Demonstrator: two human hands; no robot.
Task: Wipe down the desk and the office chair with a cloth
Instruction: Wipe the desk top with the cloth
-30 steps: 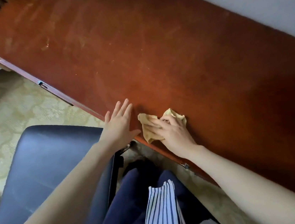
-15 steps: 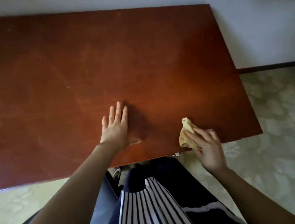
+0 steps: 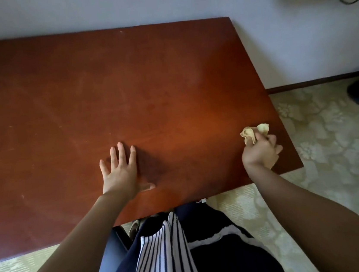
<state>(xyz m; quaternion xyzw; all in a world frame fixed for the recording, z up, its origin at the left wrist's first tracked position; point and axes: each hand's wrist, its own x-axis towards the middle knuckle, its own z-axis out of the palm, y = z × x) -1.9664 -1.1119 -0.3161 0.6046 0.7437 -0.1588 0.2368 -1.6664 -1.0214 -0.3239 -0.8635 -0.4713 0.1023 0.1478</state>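
Two bare forearms reach up from the bottom corners of the frame toward the middle. The left arm runs from the lower left to the left hand [image 3: 121, 172], just left of centre. This hand lies palm down on the table [image 3: 122, 86], its fingers [image 3: 120, 152] straight and slightly spread, pointing to the top of the frame, thumb stretched out to the right. The right arm rises from the lower right to the right hand [image 3: 259, 153], at centre right. Its wrist is bent and its fingers are curled round a cloth [image 3: 252, 132], which bunches out above the knuckles.
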